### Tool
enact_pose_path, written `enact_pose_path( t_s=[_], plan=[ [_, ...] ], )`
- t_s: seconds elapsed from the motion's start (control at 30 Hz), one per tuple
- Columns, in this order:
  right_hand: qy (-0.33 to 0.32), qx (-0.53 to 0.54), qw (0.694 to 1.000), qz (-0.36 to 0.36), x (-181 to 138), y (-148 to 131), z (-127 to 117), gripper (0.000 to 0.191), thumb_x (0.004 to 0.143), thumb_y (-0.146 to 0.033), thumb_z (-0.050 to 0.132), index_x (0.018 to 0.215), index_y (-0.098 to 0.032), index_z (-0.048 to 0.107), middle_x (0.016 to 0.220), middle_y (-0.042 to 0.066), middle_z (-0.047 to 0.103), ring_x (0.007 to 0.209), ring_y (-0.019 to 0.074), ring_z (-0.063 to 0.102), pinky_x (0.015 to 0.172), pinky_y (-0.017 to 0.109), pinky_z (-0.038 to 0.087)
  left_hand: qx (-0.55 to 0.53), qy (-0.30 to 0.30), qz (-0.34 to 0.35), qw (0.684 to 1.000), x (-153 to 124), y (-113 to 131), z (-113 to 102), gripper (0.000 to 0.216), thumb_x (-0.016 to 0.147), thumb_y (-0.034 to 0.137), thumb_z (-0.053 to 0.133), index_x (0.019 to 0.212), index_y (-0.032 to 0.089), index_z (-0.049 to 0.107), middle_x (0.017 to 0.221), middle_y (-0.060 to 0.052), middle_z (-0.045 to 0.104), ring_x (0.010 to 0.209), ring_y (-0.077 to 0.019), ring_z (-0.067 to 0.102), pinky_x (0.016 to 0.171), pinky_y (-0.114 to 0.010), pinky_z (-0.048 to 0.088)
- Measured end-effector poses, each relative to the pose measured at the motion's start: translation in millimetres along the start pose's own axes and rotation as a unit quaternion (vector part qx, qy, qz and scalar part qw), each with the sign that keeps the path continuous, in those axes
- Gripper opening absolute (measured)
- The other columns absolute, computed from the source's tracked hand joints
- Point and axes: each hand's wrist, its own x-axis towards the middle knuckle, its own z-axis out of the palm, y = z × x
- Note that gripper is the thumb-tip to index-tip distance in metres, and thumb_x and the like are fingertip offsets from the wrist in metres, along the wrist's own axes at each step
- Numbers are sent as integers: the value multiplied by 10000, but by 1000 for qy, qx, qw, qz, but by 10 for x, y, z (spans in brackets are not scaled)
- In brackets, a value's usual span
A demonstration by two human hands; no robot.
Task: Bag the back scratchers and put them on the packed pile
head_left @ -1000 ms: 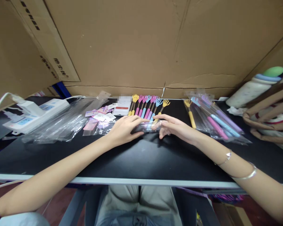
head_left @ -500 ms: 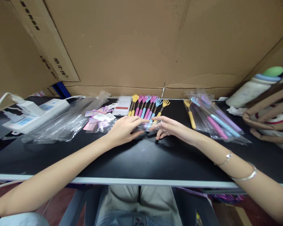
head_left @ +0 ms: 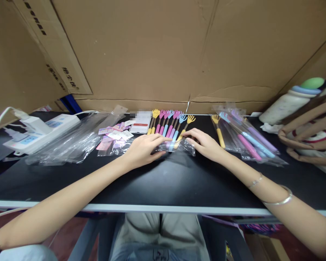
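Note:
A clear plastic bag (head_left: pixel 188 147) lies across the front ends of a row of back scratchers. My left hand (head_left: pixel 145 148) rests over the bag's left part, thumb below and fingers above, gripping it. At the right end of the row is a yellow back scratcher (head_left: pixel 177 143) with a brown shaft. The curled fingertips of my right hand (head_left: pixel 203 144) are at its handle, closed around it as far as I can see. Pink, purple, blue and yellow back scratchers (head_left: pixel 162 127) lie side by side, hand-shaped heads pointing away from me.
To the left are a power strip (head_left: pixel 40 132), a pile of clear bags (head_left: pixel 78 134), purple-pink cards (head_left: pixel 105 142) and a phone (head_left: pixel 139 125). Bagged back scratchers (head_left: pixel 256 141) and a loose yellow one (head_left: pixel 220 137) lie right, before a bottle (head_left: pixel 285 103) and a tan-handled bag (head_left: pixel 299 136).
My right hand has let go of the bag's right end and moved slightly up to the yellow back scratcher's handle. My left hand has stayed in place.

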Motion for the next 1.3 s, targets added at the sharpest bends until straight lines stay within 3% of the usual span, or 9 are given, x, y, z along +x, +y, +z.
enact_pose_path(
  t_s=[0.13, 0.23, 0.43, 0.6, 0.73, 0.83, 0.97, 1.13, 1.3],
  plan=[
    [-46, -63, 996, -32, -15, 1, 6, 318, 919, -342, 418, 1169, -239, 584, 1247, 104, 541, 1169, 262, 498, 944, 436, 437, -1, 2, 1, 1000, -3, -4, 0, 357, 887, 304, 559, 1235, 229, 529, 1037, -31, 629, 877, -161, 608, 695, -245, 439],
    [-43, -76, 996, -31, -14, -14, 17, 294, 920, -355, 412, 1121, -234, 589, 1269, 105, 542, 1167, 278, 490, 927, 463, 441, -2, 4, 2, 1000, -4, -12, 7, 343, 887, 309, 556, 1220, 228, 539, 1026, -34, 633, 882, -164, 610, 706, -248, 443],
    [-26, -131, 991, -19, -6, -40, 10, 201, 908, -309, 420, 1001, -229, 579, 1042, 81, 628, 996, 250, 549, 814, 386, 457, 0, 9, 2, 1000, -7, -18, 21, 329, 897, 322, 541, 1212, 225, 547, 1011, -34, 642, 872, -161, 615, 711, -245, 446],
    [21, -208, 976, 67, -2, -28, -56, 143, 883, -319, 451, 862, -226, 557, 835, 36, 634, 756, 195, 592, 584, 282, 384, 9, 10, 8, 1000, -5, -9, 11, 321, 888, 306, 556, 1198, 222, 553, 1022, -35, 639, 871, -160, 616, 703, -239, 447],
    [6, -266, 951, 158, 10, 54, -141, 202, 832, -401, 507, 924, -224, 536, 879, 48, 670, 716, 211, 621, 510, 266, 319, 16, 9, 8, 1000, 0, -2, 1, 321, 882, 302, 561, 1194, 223, 559, 1017, -34, 640, 872, -163, 617, 694, -236, 446],
    [-48, -301, 928, 215, 11, 110, -196, 272, 827, -395, 482, 1037, -225, 518, 900, 68, 697, 739, 248, 644, 504, 271, 311, 21, 15, 10, 1000, 1, -1, -1, 332, 879, 302, 562, 1203, 225, 555, 1015, -35, 640, 868, -163, 617, 678, -233, 442],
    [-49, -316, 923, 217, 1, 128, -247, 299, 805, -316, 474, 1090, -236, 513, 940, 64, 709, 770, 251, 654, 507, 271, 315, 27, 22, 11, 999, 3, 0, -11, 331, 880, 299, 564, 1200, 215, 557, 1015, -42, 641, 857, -161, 613, 667, -235, 435],
    [-14, -287, 932, 222, 16, 228, -367, 296, 852, -351, 447, 1116, -243, 527, 939, 48, 708, 781, 237, 654, 529, 277, 342, 18, 17, 0, 1000, 8, -9, -42, 347, 873, 281, 584, 1210, 204, 553, 1023, -38, 641, 827, -152, 604, 653, -235, 427],
    [58, -251, 950, 177, 21, 529, -604, 335, 903, -376, 433, 1146, -185, 563, 1019, 99, 693, 859, 246, 636, 674, 321, 423, 17, 10, -3, 1000, 1, -39, -42, 371, 867, 275, 599, 1228, 212, 543, 1041, -41, 635, 836, -156, 600, 651, -237, 424]
  ],
)
